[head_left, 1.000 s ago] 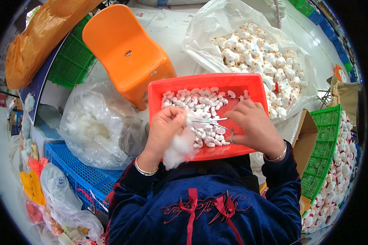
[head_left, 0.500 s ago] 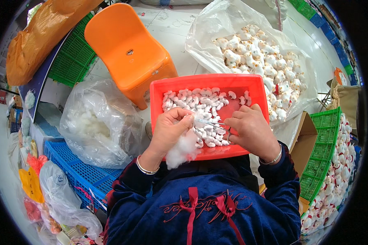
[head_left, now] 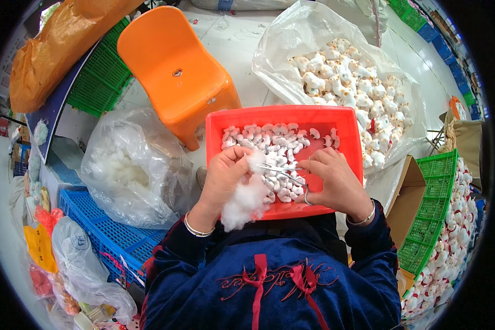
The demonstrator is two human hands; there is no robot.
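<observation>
Over a red plastic tub point(head_left: 286, 113), my left hand point(head_left: 221, 179) pinches white fluffy stuffing point(head_left: 242, 206), which hangs below the fingers. A small tuft also shows at its fingertips; whether a small white piece is held with it I cannot tell. My right hand point(head_left: 338, 181) grips silver scissor-handled forceps point(head_left: 283, 171), finger and thumb at the rings, the handles spread apart. The tips point left and touch or nearly touch the tuft. Many small curved white pieces point(head_left: 280, 140) lie in the tub below both hands.
Beyond the tub stands an orange chair point(head_left: 176, 71). A clear bag of stuffing point(head_left: 132, 170) rests by a blue crate point(head_left: 107, 225) on the left. At right are a large bag of small white stuffed figures point(head_left: 341, 77), a cardboard box point(head_left: 407, 192) and a green crate point(head_left: 432, 203).
The forceps' handles have spread wider as my right fingers opened. A tuft of stuffing now shows at my left fingertips, by the forceps' tips. The whole view has shifted slightly.
</observation>
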